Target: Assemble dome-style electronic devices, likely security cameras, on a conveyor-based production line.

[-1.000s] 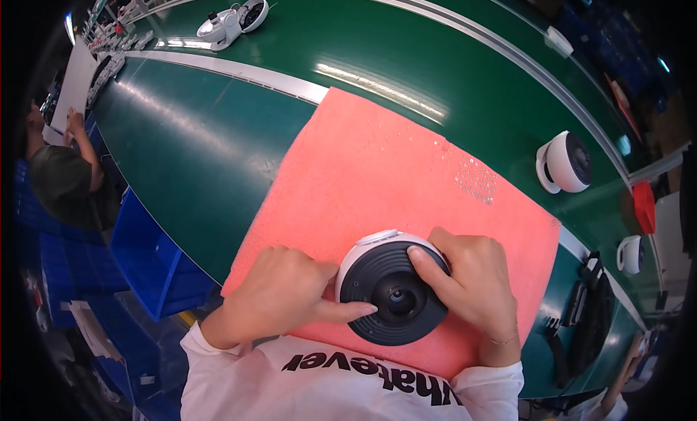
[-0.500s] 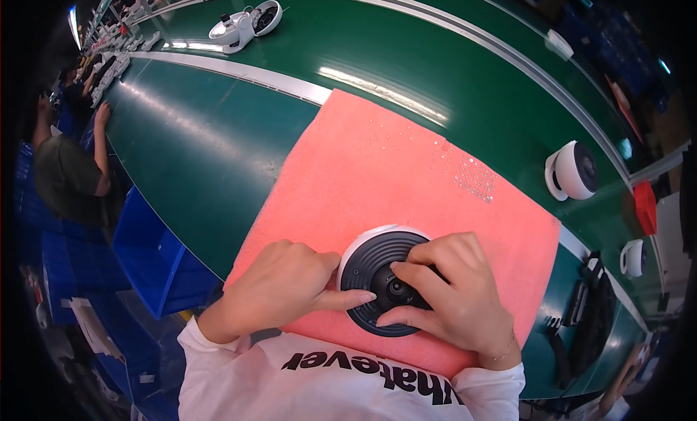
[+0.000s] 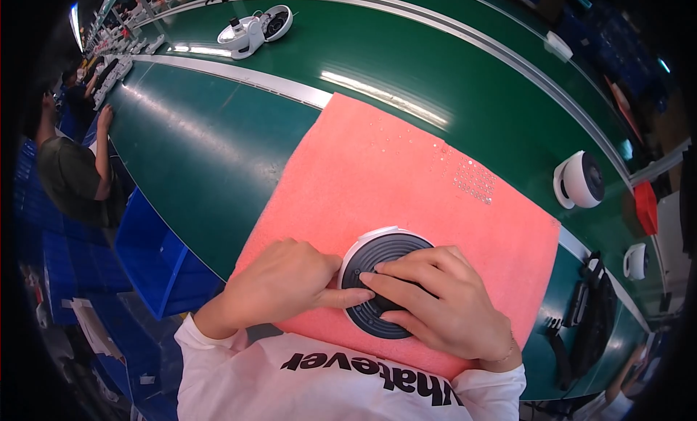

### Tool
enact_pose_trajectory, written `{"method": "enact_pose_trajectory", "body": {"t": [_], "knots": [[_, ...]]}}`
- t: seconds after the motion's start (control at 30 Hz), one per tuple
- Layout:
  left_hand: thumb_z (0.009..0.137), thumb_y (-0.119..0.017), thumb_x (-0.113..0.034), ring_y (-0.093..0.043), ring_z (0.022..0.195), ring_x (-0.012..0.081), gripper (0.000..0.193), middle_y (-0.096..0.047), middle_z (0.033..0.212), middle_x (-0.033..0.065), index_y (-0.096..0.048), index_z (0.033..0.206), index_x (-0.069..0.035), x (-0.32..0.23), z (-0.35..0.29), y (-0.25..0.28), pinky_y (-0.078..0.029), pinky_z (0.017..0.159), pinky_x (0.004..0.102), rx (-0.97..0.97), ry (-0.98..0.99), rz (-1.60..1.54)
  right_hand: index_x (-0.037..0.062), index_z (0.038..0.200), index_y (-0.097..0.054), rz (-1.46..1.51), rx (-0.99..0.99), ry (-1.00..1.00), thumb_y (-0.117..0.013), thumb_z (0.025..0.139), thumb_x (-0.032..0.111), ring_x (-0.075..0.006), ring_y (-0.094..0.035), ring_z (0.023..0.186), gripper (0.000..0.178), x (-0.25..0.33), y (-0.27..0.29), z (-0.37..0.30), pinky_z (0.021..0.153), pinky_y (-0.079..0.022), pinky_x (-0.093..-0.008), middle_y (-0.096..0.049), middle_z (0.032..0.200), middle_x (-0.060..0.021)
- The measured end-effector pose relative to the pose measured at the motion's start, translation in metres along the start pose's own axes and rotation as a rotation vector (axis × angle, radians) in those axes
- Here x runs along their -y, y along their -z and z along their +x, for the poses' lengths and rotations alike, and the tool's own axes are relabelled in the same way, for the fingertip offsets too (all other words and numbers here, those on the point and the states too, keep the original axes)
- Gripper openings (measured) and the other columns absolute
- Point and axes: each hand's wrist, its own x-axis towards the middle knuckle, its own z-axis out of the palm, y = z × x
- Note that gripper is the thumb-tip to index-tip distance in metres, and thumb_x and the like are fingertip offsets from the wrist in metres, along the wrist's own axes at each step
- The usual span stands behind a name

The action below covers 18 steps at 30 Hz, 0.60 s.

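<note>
A round device with a dark grey, ring-ribbed face (image 3: 357, 265) and a white rim lies face up on a pink foam mat (image 3: 348, 174). Gripping its left edge is my left hand (image 3: 290, 284), fingers curled at the rim and thumb on the face. My right hand (image 3: 446, 297) bends over the right side, its fingers and thumb closed about the middle of the face. The hub beneath them is hidden. Several tiny shiny pieces (image 3: 473, 183), screw-like, are spread on the mat's far part, partly in rows.
Beyond the mat runs a green conveyor (image 3: 348, 54) carrying an opened white device (image 3: 250, 35) and similar white-and-black units (image 3: 581, 180) at the right. A blue bin (image 3: 160, 258) stands left of the bench. Black straps or pouches (image 3: 592, 319) lie right. A co-worker (image 3: 72, 170) stands far left.
My right fingers have shifted from around the hub to lie across it, covering the centre. My left hand stays put. The devices on the conveyor have moved slightly right.
</note>
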Motion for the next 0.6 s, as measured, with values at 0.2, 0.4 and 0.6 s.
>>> {"method": "enact_pose_trajectory", "body": {"t": [0.2, 0.4, 0.6], "knots": [[0.075, -0.059, -0.048, -0.052, 0.044, 0.0285, 0.046, -0.051, 0.048, 0.0110, -0.060, 0.064, -0.003, -0.002, 0.000, 0.003, -0.041, 0.046, 0.0350, 0.024, 0.031, 0.070, 0.0103, 0.106, -0.060, 0.013, -0.007, 0.069, -0.067, 0.068, 0.022, -0.0217, -0.054, 0.088, 0.041, -0.006, -0.002, 0.004, 0.072, -0.042, -0.0348, -0.059, 0.099, -0.0050], [0.074, -0.061, -0.047, -0.052, 0.042, 0.0257, 0.045, -0.052, 0.047, 0.0078, -0.060, 0.065, -0.003, 0.000, 0.001, 0.004, -0.039, 0.044, 0.0332, 0.023, 0.010, 0.065, 0.0072, 0.104, -0.059, 0.029, -0.031, -0.114, -0.069, 0.066, 0.018, -0.0218, -0.055, 0.086, 0.041, 0.001, 0.008, 0.005, 0.073, -0.042, -0.0337, -0.059, 0.098, -0.0052], [0.073, -0.061, -0.050, -0.053, 0.043, 0.0260, 0.049, -0.054, 0.049, 0.0086, -0.062, 0.065, -0.002, -0.005, 0.001, 0.007, -0.040, 0.045, 0.0327, 0.065, 0.055, 0.141, 0.0079, 0.108, -0.054, 0.148, 0.088, -0.082, -0.068, 0.069, 0.018, -0.0244, -0.051, 0.101, 0.043, -0.006, 0.015, 0.000, 0.082, -0.038, -0.0349, -0.055, 0.106, -0.0096]]}}
